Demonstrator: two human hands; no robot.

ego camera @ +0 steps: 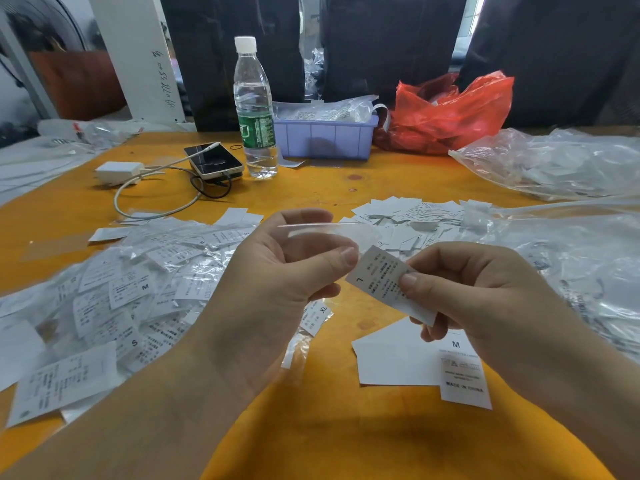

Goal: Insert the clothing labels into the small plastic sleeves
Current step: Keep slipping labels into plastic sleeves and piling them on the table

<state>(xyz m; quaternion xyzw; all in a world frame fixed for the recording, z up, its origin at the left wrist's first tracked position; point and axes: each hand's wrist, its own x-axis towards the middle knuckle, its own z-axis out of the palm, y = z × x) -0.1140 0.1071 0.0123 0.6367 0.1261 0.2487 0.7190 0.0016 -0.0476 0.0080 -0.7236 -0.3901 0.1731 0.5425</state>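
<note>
A: What's the risk right now?

B: The right hand (pixel 481 292) pinches a size L clothing label (pixel 382 282) by its near end, thumb on top, and holds it tilted above the table (pixel 346 438). The left hand (pixel 277 271) pinches a clear plastic sleeve (pixel 329 233), thumb against fingers. The label's far corner sits just beside the left thumb, not yet inside. I judge the sleeve's mouth may not be open wide enough, since the film is thin and barely visible. If so, the label could catch on the edge and buckle.

A: Anything else?

B: The label comes in at an angle. A corner could snag or crease the sleeve. And pinching the sleeve too close to its opening would press the two layers together.

A: What about the containers?

B: Take the water bottle (pixel 255 109) as the mark. Just right of it stands a lilac plastic bin (pixel 325 138) heaped with what look like clear packets. Further right, a red plastic bag (pixel 450 116) lies crumpled, and its contents are unclear. Still further right, a large clear bag (pixel 554 164) holds pale pieces I cannot identify. The bottle itself is partly full and capped.

A: And the stock?

B: Nearer the person than the bottle, loose labels (pixel 408 220) lie beyond the hands. A pile of sleeved labels (pixel 131 282) spreads left of the hands.
</note>
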